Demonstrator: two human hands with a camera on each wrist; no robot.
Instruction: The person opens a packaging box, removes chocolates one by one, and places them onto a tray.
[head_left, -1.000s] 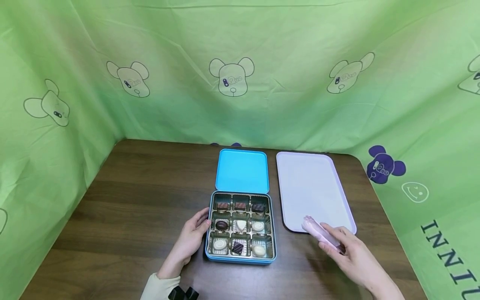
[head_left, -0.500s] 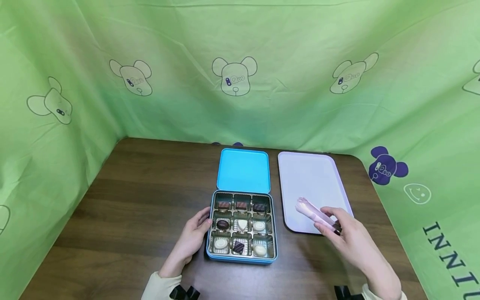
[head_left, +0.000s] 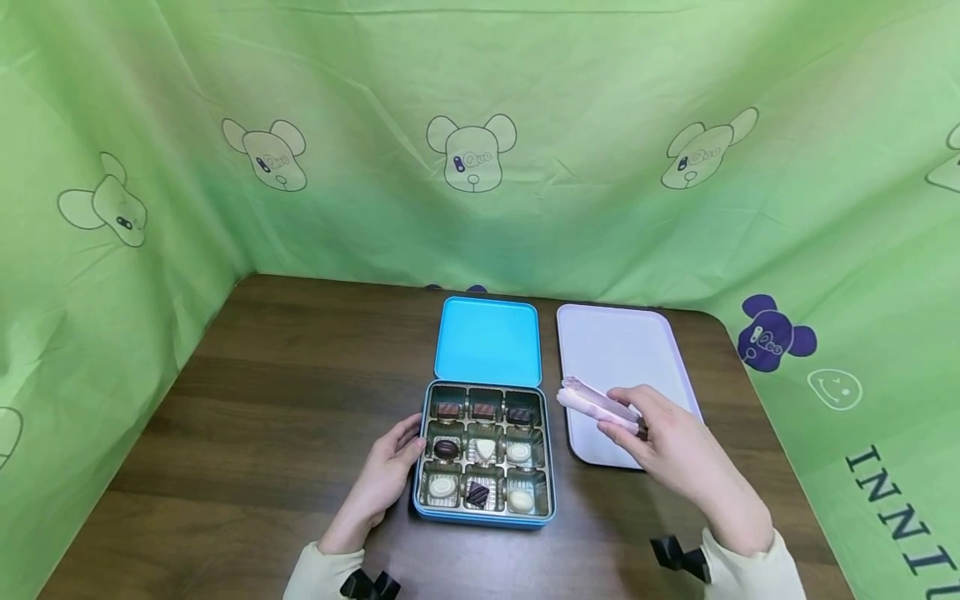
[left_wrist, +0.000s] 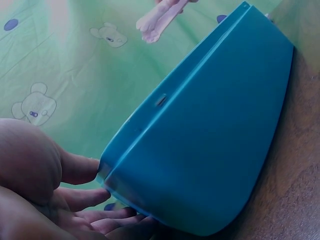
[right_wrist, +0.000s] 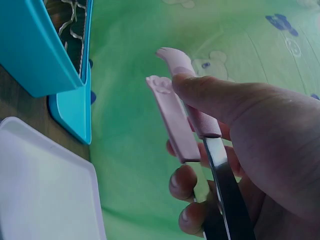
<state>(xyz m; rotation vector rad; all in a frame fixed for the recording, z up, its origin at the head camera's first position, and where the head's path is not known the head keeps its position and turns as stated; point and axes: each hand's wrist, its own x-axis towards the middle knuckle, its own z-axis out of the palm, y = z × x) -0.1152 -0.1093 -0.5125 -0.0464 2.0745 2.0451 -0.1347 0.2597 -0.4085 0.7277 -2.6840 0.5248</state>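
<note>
With the box (head_left: 483,521) on the table (head_left: 285,375) as centre, its lid (head_left: 487,342) lies at 12 o'clock and the tray (head_left: 622,342) at 2, just beside. Nine chocolates (head_left: 484,451) sit in the box, one per compartment. The left hand (head_left: 386,471) touches its 9 o'clock wall. At 3, the right hand (head_left: 667,442) holds the tongs (head_left: 596,404), tips towards 10. Beyond the table, cloth (head_left: 480,237) hangs from 9 through 12 to 3.
</note>
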